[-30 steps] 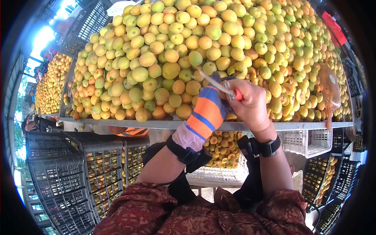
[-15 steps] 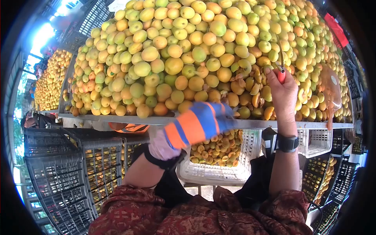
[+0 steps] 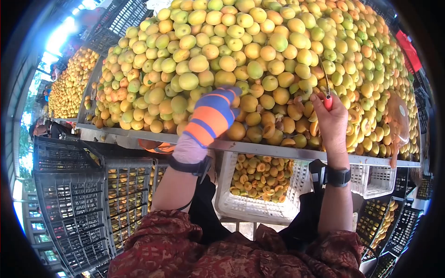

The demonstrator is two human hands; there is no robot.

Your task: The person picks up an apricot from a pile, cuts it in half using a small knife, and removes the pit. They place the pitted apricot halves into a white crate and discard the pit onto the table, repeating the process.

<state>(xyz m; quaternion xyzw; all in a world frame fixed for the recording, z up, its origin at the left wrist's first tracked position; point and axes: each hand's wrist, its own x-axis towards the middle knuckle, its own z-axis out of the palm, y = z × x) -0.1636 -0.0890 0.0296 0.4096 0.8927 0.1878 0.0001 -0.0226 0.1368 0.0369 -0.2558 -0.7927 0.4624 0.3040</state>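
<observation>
My left hand [image 3: 211,116], in a blue and orange striped glove, reaches over the front of a heap of yellow-green apricots [image 3: 198,63]. Its thumb and fingers are apart and touch the fruit; no held apricot shows. My bare right hand [image 3: 333,119] is closed around the red handle [image 3: 328,102] of a small knife, whose thin curved blade [image 3: 323,74] points away from me. Split apricot halves [image 3: 354,116] lie around the right hand. Below the table edge, a white crate [image 3: 259,211] holds cut apricots [image 3: 264,178].
A metal table rim [image 3: 278,152] runs across in front of me. Black crates [image 3: 69,208] stand at left, more crates [image 3: 371,217] at right. A brownish translucent object [image 3: 397,120] lies on the fruit at right. Another apricot heap [image 3: 72,88] is farther left.
My left hand has moved from over the table edge, up and left onto the apricots. My right hand still holds the knife in about the same place. The view has shifted slightly.
</observation>
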